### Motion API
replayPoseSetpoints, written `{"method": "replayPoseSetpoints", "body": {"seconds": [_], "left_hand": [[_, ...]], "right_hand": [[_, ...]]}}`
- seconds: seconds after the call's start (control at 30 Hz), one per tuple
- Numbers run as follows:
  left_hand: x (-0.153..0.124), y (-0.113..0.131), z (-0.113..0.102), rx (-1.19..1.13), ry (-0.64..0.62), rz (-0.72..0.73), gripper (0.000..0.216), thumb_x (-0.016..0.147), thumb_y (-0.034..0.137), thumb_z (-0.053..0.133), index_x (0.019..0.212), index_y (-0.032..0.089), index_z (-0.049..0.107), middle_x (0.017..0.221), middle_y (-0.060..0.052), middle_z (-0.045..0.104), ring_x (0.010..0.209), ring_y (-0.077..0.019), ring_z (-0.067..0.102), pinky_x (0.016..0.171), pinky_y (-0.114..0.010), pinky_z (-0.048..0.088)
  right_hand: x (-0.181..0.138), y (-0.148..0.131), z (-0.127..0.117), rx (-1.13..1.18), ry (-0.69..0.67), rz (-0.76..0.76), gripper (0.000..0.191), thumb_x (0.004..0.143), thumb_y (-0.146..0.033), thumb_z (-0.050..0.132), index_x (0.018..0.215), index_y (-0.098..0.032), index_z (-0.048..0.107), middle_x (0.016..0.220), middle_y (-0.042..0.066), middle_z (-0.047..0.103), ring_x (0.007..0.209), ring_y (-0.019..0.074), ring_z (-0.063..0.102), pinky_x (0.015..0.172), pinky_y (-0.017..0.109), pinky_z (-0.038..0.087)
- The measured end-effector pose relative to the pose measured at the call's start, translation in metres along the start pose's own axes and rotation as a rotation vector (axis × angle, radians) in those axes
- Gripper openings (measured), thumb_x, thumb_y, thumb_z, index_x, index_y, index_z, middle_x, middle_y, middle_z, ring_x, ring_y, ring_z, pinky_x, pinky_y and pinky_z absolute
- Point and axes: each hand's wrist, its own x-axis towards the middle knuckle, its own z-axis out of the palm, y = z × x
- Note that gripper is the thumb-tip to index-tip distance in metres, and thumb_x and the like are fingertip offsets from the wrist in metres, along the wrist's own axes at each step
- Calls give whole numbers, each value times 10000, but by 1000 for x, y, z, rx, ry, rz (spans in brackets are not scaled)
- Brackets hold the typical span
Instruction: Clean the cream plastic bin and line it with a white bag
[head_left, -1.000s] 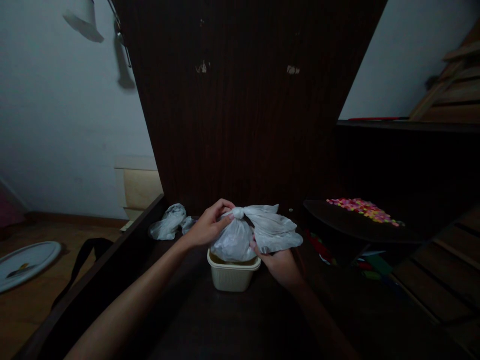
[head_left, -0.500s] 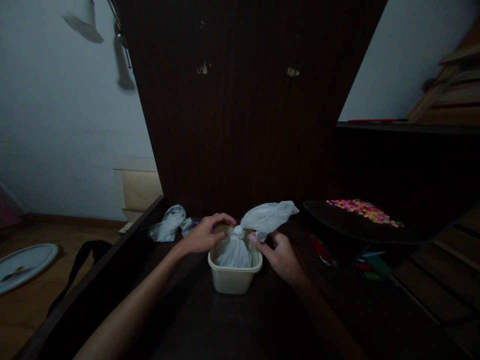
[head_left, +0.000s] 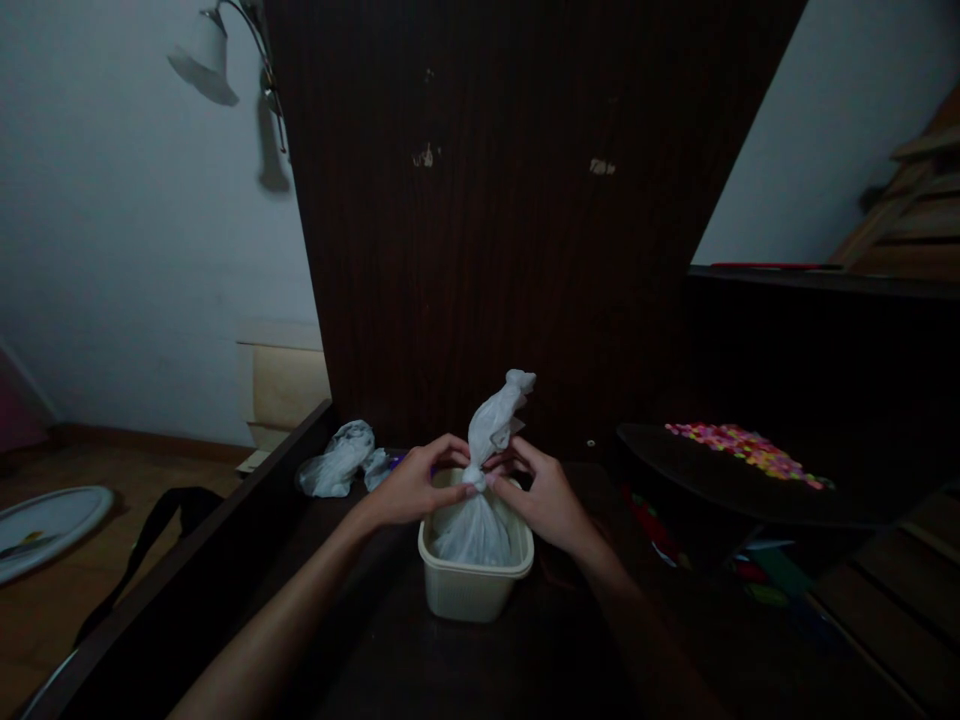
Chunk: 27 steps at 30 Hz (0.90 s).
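In the head view, the bag (head_left: 474,540) sits upright in the tub (head_left: 471,597), its knot (head_left: 474,479) above the rim and its loose end standing up. The tub is on the table (head_left: 397,640), short of the back edge. The left hand (head_left: 416,487) and right hand (head_left: 551,497) meet at the knot, thumbs and fingers apparently pinching it from both sides, though the light is dim. A crumpled bag (head_left: 341,462) lies by the table's back left corner.
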Motion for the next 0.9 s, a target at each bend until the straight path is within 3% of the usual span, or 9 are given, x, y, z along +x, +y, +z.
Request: {"method": "replayPoseSetpoints", "body": {"seconds": [0.2,0.43,0.57,0.7,0.9], "left_hand": [[3,7,-7,141,-11,-8,281,813,326,769,921,187,550,900,-3,671,866,-163,662,781,-264,509],[6,20,-13,364,-167,108,313,902,218,631,1212,233,669,1144,-38,750,1015,-190,705,910,-290,503],[6,17,-14,423,-159,92,307,885,204,628,1180,208,714,1088,-53,767,976,-200,715,877,-294,508],[6,16,-14,434,-134,98,258,874,190,626,1105,184,740,1025,-60,763,955,-198,702,860,-287,499],[7,21,-12,430,-28,4,131,828,207,663,907,169,760,845,-29,729,795,-166,676,741,-251,478]], "right_hand": [[14,2,-5,31,-66,40,229,810,-225,670,1029,-192,610,933,36,691,757,156,685,715,303,552],[16,0,-8,48,-67,80,173,819,-226,688,853,-213,519,839,-3,641,678,146,679,608,267,526],[11,-7,-13,-88,-139,-1,69,841,-169,668,805,-191,614,821,16,684,765,169,671,705,301,518],[6,-15,-19,-310,-195,-133,112,815,-87,687,807,-189,644,820,0,697,786,160,646,741,296,472],[4,-12,-12,-420,-252,-232,134,811,-96,726,875,-188,654,872,15,669,821,169,635,734,282,468]]}}
